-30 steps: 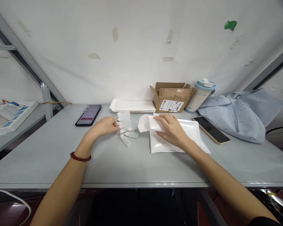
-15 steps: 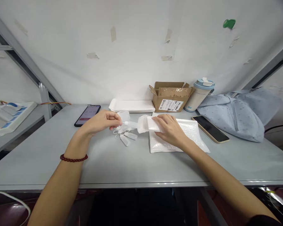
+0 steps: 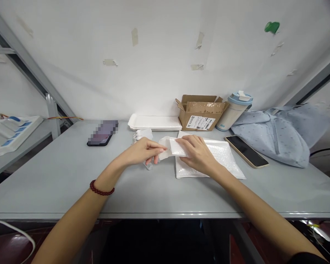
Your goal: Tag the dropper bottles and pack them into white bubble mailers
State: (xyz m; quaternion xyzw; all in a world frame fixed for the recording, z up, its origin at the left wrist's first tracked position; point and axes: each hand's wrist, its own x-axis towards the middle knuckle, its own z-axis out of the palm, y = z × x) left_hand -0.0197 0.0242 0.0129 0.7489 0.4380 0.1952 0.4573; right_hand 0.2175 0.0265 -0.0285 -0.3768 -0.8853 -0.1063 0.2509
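My right hand [image 3: 197, 153] lies curled on a small white padded pouch [image 3: 172, 148] and holds it down on a stack of white bubble mailers [image 3: 220, 157]. My left hand [image 3: 143, 151] has its fingers pinched together at the open left mouth of that pouch, and what they hold is hidden. A few small clear tags with loops [image 3: 143, 135] lie on the grey table [image 3: 71, 172] just behind and under my left hand. A dark red bead bracelet [image 3: 101, 188] circles my left wrist.
At the back stand a white tray [image 3: 154, 123], an open cardboard box [image 3: 200, 113] and a lidded blue-and-cream cup [image 3: 233, 111]. A dark phone [image 3: 102, 134] lies back left, another phone [image 3: 246, 151] right. A pale blue bag [image 3: 277, 134] fills the right side. Metal shelving [image 3: 13, 134] stands left.
My left hand picked a small clear tag from the pile, lifted it, then moved right to the pouch's open mouth. My right hand stayed on the pouch.
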